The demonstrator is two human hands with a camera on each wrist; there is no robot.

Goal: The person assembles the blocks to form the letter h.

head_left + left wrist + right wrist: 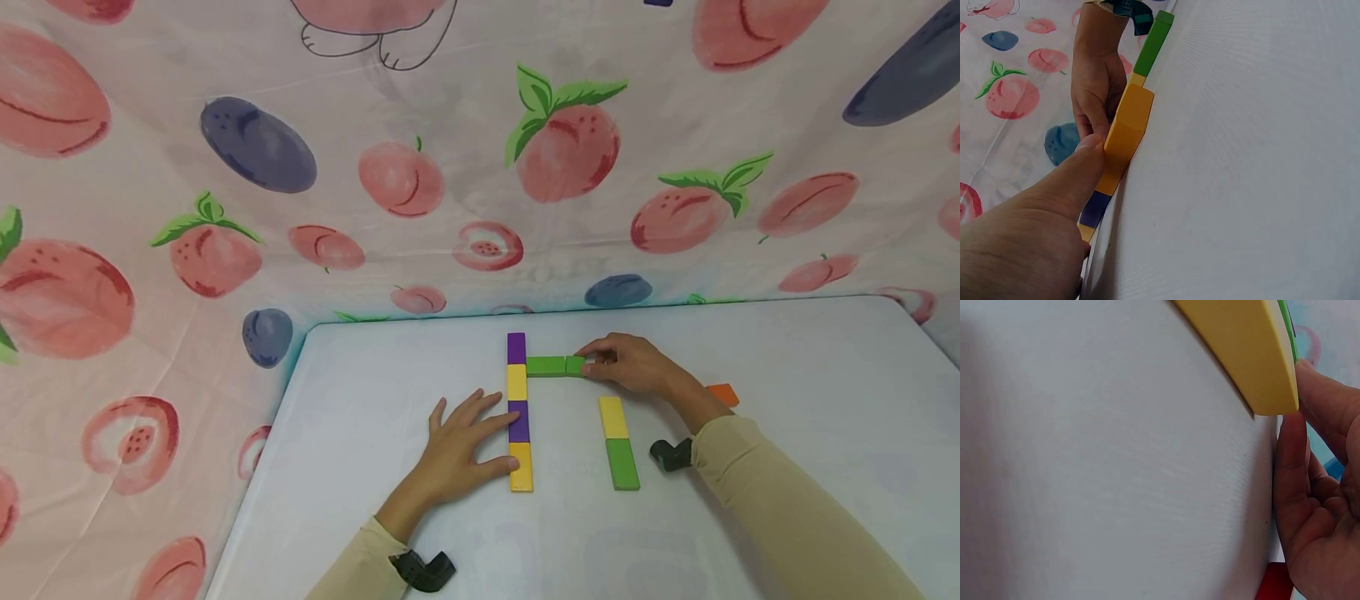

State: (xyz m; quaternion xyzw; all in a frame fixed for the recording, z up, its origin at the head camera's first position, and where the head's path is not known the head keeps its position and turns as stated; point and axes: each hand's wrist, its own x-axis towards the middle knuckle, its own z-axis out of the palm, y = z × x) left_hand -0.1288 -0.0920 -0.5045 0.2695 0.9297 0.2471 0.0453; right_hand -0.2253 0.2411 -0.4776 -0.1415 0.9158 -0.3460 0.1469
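Note:
Four flat blocks form a straight column in the head view: purple (516, 348), yellow (517, 382), purple (519, 422) and orange-yellow (521, 467) from far to near. My left hand (461, 450) lies along its left side with fingers spread. Its thumb (1089, 147) presses the orange-yellow block's side in the left wrist view, and a fingertip rests on the nearer purple block. A long green block (546, 367) extends right from the column. At its right end, my right hand (630, 362) pinches a short green block (574, 367) between thumb and fingers, end to end with it.
A yellow block (612, 417) and a green block (622, 464) lie end to end, slightly slanted, below the right hand. Partly behind the right forearm is an orange block (724, 394). Fruit-print cloth (480, 167) rises behind the white table (360, 375).

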